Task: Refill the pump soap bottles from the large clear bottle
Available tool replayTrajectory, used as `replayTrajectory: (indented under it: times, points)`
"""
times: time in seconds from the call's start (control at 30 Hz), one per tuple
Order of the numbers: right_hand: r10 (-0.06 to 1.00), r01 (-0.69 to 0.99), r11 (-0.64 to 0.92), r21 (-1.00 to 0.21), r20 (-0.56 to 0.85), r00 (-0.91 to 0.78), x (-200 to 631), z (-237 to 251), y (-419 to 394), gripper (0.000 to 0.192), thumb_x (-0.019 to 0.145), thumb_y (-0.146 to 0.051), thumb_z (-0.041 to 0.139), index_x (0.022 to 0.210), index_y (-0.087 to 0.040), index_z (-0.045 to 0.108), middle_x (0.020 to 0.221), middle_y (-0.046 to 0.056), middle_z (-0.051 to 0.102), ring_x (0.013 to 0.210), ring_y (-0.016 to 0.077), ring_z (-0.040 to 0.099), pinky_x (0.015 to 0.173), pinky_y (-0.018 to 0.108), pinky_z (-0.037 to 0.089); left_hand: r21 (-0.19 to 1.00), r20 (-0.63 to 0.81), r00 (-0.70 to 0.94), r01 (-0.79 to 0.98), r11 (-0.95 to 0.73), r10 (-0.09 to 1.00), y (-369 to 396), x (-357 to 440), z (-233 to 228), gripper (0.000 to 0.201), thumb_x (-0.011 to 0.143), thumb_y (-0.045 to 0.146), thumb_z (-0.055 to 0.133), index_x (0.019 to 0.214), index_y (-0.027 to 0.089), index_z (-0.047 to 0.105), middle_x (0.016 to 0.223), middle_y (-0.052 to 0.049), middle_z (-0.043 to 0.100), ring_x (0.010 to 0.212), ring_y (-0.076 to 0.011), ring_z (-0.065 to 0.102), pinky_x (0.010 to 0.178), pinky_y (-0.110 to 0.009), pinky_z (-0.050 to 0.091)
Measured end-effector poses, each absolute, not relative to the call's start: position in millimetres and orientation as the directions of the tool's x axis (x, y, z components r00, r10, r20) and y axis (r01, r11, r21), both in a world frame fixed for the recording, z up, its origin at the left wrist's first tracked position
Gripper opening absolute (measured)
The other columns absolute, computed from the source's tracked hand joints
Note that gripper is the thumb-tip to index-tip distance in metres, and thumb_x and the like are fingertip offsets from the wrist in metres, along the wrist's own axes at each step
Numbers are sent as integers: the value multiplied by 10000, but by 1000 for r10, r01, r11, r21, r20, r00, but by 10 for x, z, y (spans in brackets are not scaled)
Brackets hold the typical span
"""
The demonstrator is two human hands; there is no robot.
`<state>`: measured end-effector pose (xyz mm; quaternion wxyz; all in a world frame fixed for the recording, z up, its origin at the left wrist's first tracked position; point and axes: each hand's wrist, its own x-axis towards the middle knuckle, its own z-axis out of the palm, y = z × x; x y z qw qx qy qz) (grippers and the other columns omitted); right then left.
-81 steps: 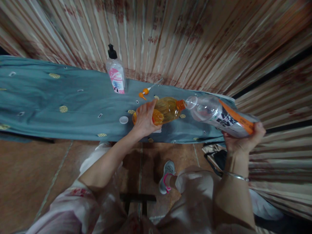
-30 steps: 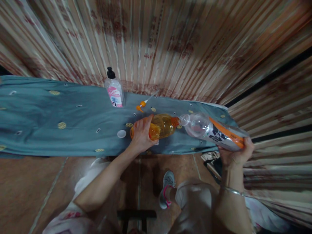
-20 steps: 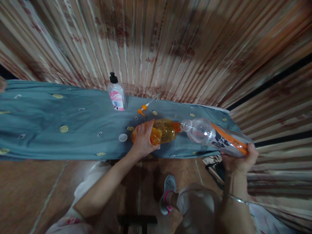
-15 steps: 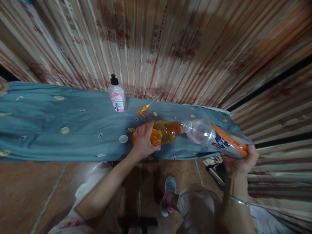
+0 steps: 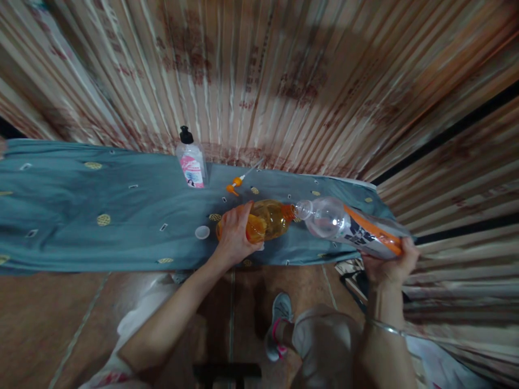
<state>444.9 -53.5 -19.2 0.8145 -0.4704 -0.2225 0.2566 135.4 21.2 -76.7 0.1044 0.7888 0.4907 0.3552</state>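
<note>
The left hand (image 5: pixel 234 237) is gripping the amber bottle (image 5: pixel 265 220), fingers curled over its body and holding it tipped over above the blue-grey cloth (image 5: pixel 121 216), its orange neck pointing right. The right hand (image 5: pixel 391 265) is clasping the base end of the clear bottle (image 5: pixel 348 227), which is lying nearly level in the air with its open mouth pointing left. The two bottle mouths are meeting, or all but meeting, just above the cloth; the view is too dim and soft there to tell whether they are actually touching. The clear bottle is wearing an orange, white and dark label around its lower half, and its upper half is looking see-through. A small white cap (image 5: pixel 201 232) is lying on the cloth just left of the left hand. Farther back, near the striped curtain (image 5: pixel 284 81), a pump bottle (image 5: pixel 191 162) with a black top and pink label is standing upright, and an orange pump nozzle (image 5: pixel 237 182) with a thin tube is lying beside it. Below the cloth's edge, the person's grey shoe (image 5: pixel 278 324) is resting on the brown tiled floor (image 5: pixel 52 319).
</note>
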Motion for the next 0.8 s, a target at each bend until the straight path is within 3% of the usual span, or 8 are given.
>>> replayTrajectory:
  times: [0.3, 0.8]
  points:
    - [639, -166, 442, -882, 179, 748, 4396, -146, -510, 387, 620, -475, 614, 858, -172, 647, 726, 5, 621, 639, 152, 603, 510, 274, 512, 524, 441, 262, 702, -483, 859, 229, 1356, -747, 947, 589, 296, 754, 1407, 211, 285, 1267, -118, 524, 1149, -325, 511, 1010, -464, 381]
    - [621, -183, 420, -889, 135, 772, 4399, -146, -508, 403, 609, -484, 599, 852, -164, 629, 714, 10, 596, 661, 171, 593, 514, 286, 492, 529, 441, 255, 701, -479, 861, 203, 1359, -745, 953, 592, 306, 763, 1410, 193, 287, 1286, -124, 515, 1157, -323, 506, 1009, -458, 381]
